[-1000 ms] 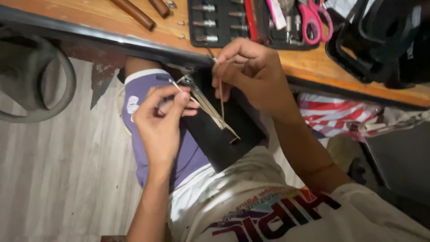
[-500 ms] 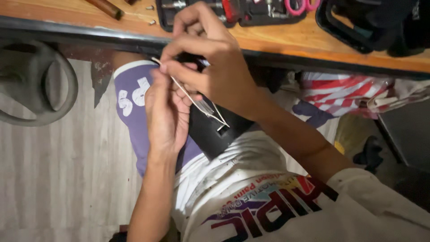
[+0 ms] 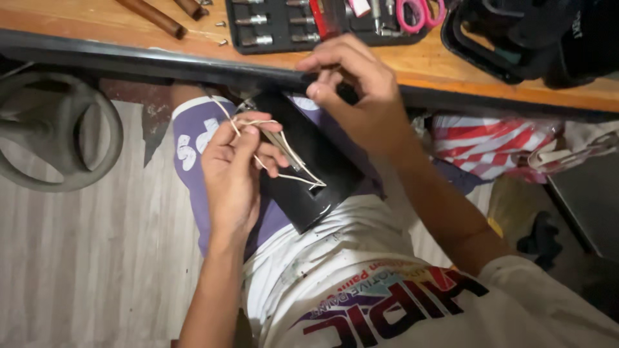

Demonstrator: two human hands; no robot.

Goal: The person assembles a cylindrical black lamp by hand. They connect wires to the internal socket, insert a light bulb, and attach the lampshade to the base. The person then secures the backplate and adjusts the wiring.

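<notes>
Cord [image 3: 284,175], pale and thin, runs across a black panel [image 3: 309,164] that lies tilted on the person's lap, just below the table's edge. The left hand [image 3: 235,164] is closed around the cord: thumb and forefinger pinch a loop of it near the panel's upper left corner, the other fingers curled in beneath. From that pinch one short end sticks up and to the left, while a longer strand runs down and right over the panel to a small square slot [image 3: 317,189] near its lower end. A slim metal piece [image 3: 284,145] lies along the panel under the strand; what it is cannot be told.

The right hand [image 3: 361,96] is raised above the panel's upper right corner, at the table [image 3: 438,61] edge. Its thumb and forefinger are bent toward each other as if pinching, the remaining fingers loosely curled. Whether it has any of the cord between the fingertips cannot be told.

The panel rests on purple shorts [image 3: 193,142] and partly on a white shirt [image 3: 361,290] with coloured print. The table is orange wood with a dark front rim. On it, well apart from the hands, sit a black tool case [image 3: 271,29] with metal bits in rows, pink scissors [image 3: 416,13], two brown rods [image 3: 155,16], a few loose screws [image 3: 222,42] and a black tray [image 3: 490,55]. On the floor to the left lies a grey steering wheel [image 3: 58,129]; to the right, a red and white striped bag [image 3: 483,145].
</notes>
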